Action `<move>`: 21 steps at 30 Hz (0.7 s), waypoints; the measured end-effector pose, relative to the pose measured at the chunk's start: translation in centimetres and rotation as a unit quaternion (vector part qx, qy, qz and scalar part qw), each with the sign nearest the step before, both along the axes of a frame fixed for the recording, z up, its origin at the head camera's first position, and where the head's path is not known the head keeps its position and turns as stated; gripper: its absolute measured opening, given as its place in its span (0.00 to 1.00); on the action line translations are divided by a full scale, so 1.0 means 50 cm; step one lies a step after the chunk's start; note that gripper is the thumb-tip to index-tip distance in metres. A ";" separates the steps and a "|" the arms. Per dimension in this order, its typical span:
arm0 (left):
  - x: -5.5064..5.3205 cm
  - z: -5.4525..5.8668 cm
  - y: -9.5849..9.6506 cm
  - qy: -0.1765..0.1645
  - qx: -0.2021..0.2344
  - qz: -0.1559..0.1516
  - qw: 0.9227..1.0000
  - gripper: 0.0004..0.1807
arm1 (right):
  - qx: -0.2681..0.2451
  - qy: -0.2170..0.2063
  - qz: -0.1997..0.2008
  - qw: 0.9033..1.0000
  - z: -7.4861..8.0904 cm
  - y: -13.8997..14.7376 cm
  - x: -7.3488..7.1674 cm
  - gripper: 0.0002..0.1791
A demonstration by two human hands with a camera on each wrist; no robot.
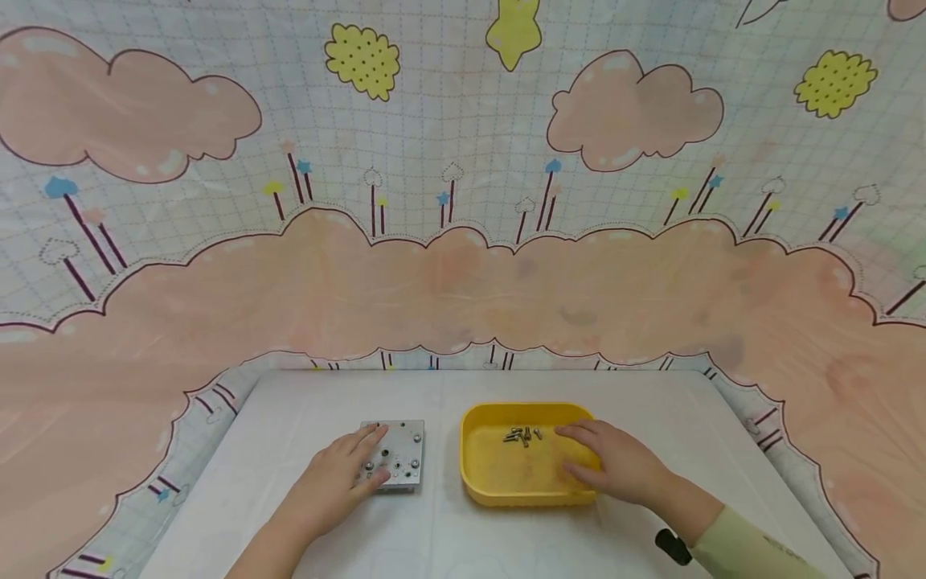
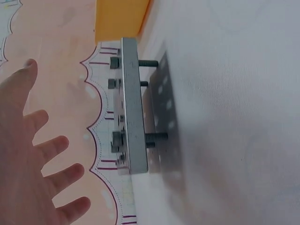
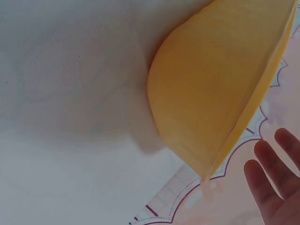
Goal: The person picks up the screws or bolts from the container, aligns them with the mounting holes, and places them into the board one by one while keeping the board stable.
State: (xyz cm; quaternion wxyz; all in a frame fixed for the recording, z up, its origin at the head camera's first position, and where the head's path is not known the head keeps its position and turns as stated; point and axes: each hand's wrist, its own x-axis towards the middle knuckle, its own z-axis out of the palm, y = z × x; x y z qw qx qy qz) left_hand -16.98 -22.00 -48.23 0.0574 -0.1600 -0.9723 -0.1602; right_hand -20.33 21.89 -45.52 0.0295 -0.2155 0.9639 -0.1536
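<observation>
A silver metal plate (image 1: 399, 438) with holes and several screws in it lies at the left of the table. In the left wrist view the plate (image 2: 133, 108) appears edge-on, raised off the table, with bolt shanks sticking out beneath. My left hand (image 1: 335, 480) hovers over its left side, fingers spread, holding nothing; the left wrist view shows a gap between hand and plate. A yellow tray (image 1: 499, 482) stands to the right, with several small screws (image 1: 522, 436) lying inside. Above the tray's right rim is my right hand (image 1: 622, 462), fingers extended and grasping nothing.
A white table (image 1: 448, 539) carries everything. Behind and beside it hangs a cloth (image 1: 463, 289) printed with clouds and stars. A small black object (image 1: 673, 547) shows by the right wrist, next to the pale green sleeve (image 1: 745, 547).
</observation>
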 end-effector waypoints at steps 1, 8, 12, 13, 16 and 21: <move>-0.001 -0.001 -0.004 -0.006 0.005 0.004 1.000 0.39 | -0.002 -0.006 -0.001 1.000 0.001 -0.001 -0.003 0.32; -0.012 -0.009 -0.028 -0.059 0.041 0.016 0.997 0.40 | -0.036 -0.048 0.019 0.998 0.006 -0.001 -0.027 0.26; -0.018 -0.012 -0.039 -0.088 0.057 0.025 0.994 0.40 | -0.057 -0.076 0.033 0.995 0.009 -0.001 -0.042 0.23; -0.019 -0.013 -0.041 -0.096 0.061 0.027 0.993 0.40 | -0.061 -0.083 0.035 0.994 0.010 -0.002 -0.046 0.23; -0.021 -0.018 -0.047 -0.115 0.067 0.035 0.990 0.40 | -0.067 -0.099 0.035 0.992 0.008 -0.006 -0.059 0.22; -0.027 -0.027 -0.059 -0.137 0.073 0.045 0.987 0.42 | -0.068 -0.129 0.016 0.989 0.003 -0.018 -0.079 0.20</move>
